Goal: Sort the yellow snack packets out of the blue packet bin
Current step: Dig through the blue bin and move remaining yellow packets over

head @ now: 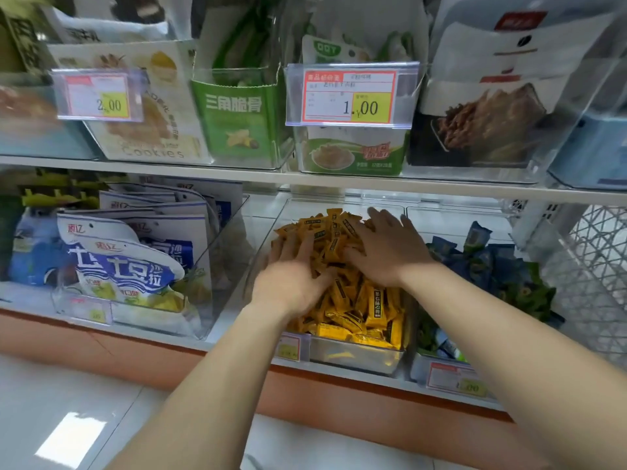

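A heap of yellow snack packets [359, 310] fills a clear bin [356, 356] on the lower shelf. My left hand [288, 276] lies flat on the left side of the heap, fingers spread and pointing away from me. My right hand [390, 249] presses flat on the top right of the heap, fingers straight. Neither hand grips a packet. To the right stands the bin of blue and green packets [498, 269], where I see no yellow packet.
Left of the yellow heap, a clear bin holds large blue-and-white bags [135, 252]. The upper shelf [305, 179] carries boxed snacks with price tags [349, 96]. A white wire basket [597, 266] stands at the far right. Below lies white tiled floor [68, 418].
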`<state>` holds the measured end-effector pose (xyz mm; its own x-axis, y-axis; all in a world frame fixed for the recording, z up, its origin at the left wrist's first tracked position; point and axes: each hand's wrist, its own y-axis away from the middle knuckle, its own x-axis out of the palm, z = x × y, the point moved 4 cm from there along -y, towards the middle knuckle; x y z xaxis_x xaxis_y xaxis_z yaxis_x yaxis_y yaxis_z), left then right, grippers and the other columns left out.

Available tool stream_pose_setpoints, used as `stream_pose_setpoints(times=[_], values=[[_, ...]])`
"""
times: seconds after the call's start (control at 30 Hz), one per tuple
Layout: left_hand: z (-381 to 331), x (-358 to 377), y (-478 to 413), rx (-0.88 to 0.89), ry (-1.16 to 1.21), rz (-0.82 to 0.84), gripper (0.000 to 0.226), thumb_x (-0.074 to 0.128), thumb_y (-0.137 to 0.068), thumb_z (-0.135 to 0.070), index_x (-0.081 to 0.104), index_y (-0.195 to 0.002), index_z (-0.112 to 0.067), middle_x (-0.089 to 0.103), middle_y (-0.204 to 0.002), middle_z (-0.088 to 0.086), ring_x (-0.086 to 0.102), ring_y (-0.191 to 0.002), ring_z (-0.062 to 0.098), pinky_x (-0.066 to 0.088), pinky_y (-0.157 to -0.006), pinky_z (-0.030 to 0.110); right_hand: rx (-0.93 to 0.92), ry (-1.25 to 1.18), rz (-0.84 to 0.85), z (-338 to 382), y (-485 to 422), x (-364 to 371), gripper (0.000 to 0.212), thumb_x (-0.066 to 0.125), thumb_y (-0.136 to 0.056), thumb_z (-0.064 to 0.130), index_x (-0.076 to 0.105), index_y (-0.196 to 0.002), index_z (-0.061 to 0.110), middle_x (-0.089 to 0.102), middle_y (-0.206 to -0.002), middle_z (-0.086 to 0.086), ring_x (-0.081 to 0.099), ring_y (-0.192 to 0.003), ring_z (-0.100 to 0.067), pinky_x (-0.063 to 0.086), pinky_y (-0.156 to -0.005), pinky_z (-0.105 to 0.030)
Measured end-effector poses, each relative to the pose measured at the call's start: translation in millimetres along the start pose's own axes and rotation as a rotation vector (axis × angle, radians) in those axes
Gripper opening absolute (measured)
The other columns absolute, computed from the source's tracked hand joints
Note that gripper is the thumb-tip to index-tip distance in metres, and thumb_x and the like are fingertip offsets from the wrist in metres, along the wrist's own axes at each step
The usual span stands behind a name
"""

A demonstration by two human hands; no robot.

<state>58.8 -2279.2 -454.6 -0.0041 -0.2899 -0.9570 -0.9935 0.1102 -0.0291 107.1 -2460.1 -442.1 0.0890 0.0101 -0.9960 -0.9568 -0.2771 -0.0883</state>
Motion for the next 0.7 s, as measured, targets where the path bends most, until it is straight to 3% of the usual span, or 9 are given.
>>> stream_pose_setpoints(times=[0.1,0.2,0.33,0.47,0.6,0.7], values=[[-7,19,2,-0.021,-0.019,0.062,0.074,0.028,-0.096,-0.066,0.006,-0.158,-0.032,-0.003,-0.167,0.004,-0.011,-0.152,0.029,0.010,-0.122,0.050,-0.023,0.053,0.180,-5,19,10,0.081,0.020,-0.092,0.074,0.011,-0.158,0.027,0.007,-0.167,-0.004,0.002,-0.153,-0.024,0.004,-0.123,-0.049],[-19,12,5,0.044,-0.107,0.052,0.065,0.032,-0.097,-0.059,0.022,-0.155,-0.032,0.010,-0.166,0.003,0.002,-0.152,0.030,0.018,-0.120,0.050,-0.094,-0.019,0.221,0,30,1,0.082,0.024,-0.088,0.079,0.021,-0.155,0.033,0.022,-0.164,0.000,0.019,-0.150,-0.025,0.011,-0.121,-0.046],[-27,-12,13,0.052,-0.191,-0.057,0.061,0.043,-0.091,-0.059,0.041,-0.145,-0.029,0.038,-0.155,0.003,0.036,-0.140,0.031,0.035,-0.106,0.049,-0.080,-0.124,0.034,-11,55,-17,0.072,0.032,-0.090,0.071,0.030,-0.151,0.033,0.030,-0.159,-0.001,0.030,-0.144,-0.027,0.029,-0.116,-0.044],[-52,-13,13,0.184,-0.060,-0.129,0.065,0.044,-0.093,-0.061,0.034,-0.150,-0.032,0.034,-0.157,0.002,0.031,-0.144,0.029,0.035,-0.112,0.046,0.080,-0.245,-0.087,-53,89,-13,0.066,0.035,-0.091,0.067,0.036,-0.147,0.032,0.042,-0.151,0.000,0.042,-0.134,-0.026,0.042,-0.106,-0.040],[-73,16,12,0.274,-0.124,0.063,0.060,0.034,-0.096,-0.065,0.029,-0.151,-0.041,0.020,-0.164,-0.005,0.018,-0.150,0.024,0.027,-0.118,0.049,0.206,-0.255,0.171,-85,112,17,0.064,0.035,-0.096,0.064,0.035,-0.151,0.032,0.031,-0.160,0.001,0.033,-0.142,-0.028,0.036,-0.112,-0.043],[-74,18,15,0.258,-0.139,0.135,0.056,0.036,-0.098,-0.062,0.034,-0.149,-0.041,0.019,-0.164,-0.006,0.017,-0.150,0.022,0.027,-0.118,0.048,0.224,-0.119,0.373,-94,129,24,0.061,0.044,-0.094,0.060,0.040,-0.148,0.032,0.038,-0.155,-0.002,0.044,-0.134,-0.029,0.043,-0.105,-0.041]])
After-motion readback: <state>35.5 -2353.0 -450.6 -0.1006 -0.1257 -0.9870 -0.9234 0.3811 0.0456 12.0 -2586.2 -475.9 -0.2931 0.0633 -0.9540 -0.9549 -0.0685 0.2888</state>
